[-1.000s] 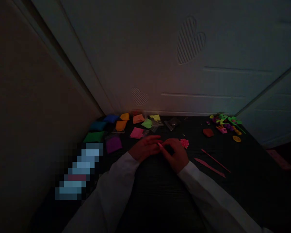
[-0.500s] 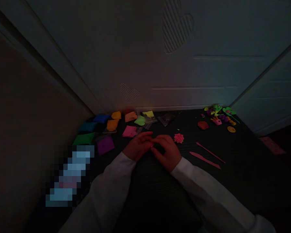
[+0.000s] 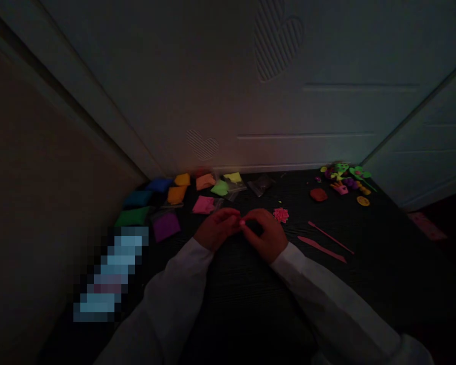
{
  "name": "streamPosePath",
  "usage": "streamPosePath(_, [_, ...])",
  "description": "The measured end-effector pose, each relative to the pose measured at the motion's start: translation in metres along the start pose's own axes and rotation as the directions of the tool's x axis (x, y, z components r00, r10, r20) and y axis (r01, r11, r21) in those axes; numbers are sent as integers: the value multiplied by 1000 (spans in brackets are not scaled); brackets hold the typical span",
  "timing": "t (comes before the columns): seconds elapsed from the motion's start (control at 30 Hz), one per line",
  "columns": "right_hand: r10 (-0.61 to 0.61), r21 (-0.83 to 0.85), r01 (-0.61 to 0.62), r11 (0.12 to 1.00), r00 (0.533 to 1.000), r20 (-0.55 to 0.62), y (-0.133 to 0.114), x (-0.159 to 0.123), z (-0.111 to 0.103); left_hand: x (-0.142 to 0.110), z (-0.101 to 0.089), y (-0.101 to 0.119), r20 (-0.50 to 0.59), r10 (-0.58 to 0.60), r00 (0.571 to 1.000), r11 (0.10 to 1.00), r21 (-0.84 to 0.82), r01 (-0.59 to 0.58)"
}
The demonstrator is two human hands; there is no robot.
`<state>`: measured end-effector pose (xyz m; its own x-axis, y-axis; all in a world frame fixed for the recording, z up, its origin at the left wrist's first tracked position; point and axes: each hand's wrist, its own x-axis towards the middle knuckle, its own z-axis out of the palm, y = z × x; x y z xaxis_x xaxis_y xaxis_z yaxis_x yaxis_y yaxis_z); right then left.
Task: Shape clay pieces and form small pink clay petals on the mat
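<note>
Over the dark table, a small pink piece of clay [image 3: 242, 223] shows between my two hands. My right hand [image 3: 268, 234] pinches it between thumb and index finger. Curled in from the other side, my left hand [image 3: 217, 229] has its fingertips against the same piece. Just right of my right hand lies a pink clay flower [image 3: 280, 215] with many petals. Farther right rest a pink clay knife [image 3: 321, 249] and a thin pink modelling stick [image 3: 331, 237]. The dim light blurs the finger detail.
Several coloured clay packets stand at the left and back, including a purple one [image 3: 166, 225] and a pink one [image 3: 204, 204]. A red clay lump [image 3: 318, 194], a yellow disc [image 3: 363, 201] and finished clay figures [image 3: 342, 177] sit back right. A pixelated bright patch [image 3: 114, 268] lies left.
My hands have drawn slightly apart, the right one shifting a little to the right. The pink piece now shows more clearly between the fingertips.
</note>
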<state>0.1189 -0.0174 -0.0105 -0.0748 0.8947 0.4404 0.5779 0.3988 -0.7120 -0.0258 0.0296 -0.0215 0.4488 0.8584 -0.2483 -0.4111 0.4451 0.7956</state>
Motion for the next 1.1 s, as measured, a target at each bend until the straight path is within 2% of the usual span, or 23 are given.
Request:
streamPosePath(0.13, [48, 95, -47, 994, 999, -8, 0, -1, -1, 1, -3, 0, 36, -3, 999, 1000, -4, 4])
streamPosePath(0.33, [55, 46, -55, 997, 998, -4, 1, 0, 0, 2, -5, -1, 53, -1, 999, 1000, -2, 2])
streamPosePath(0.57, [-3, 92, -8, 996, 994, 110, 1, 1, -1, 2, -5, 0, 52, -9, 999, 1000, -19, 10])
streamPosePath(0.7, [1, 99, -3, 995, 1000, 23, 1, 1, 0, 2, -5, 0, 46, -10, 999, 1000, -19, 11])
streamPosePath(0.8, [93, 160, -88, 983, 995, -27, 1, 0, 0, 2, -5, -1, 62, -3, 998, 1000, -21, 4])
streamPosePath(0.87, [131, 174, -128, 976, 991, -5, 0, -1, -1, 2, -5, -1, 66, 0, 998, 1000, -27, 2])
streamPosePath(1.1, [96, 37, -101, 994, 988, 123, -6, -2, -4, 3, -5, 1, 28, -27, 999, 999, -37, 28])
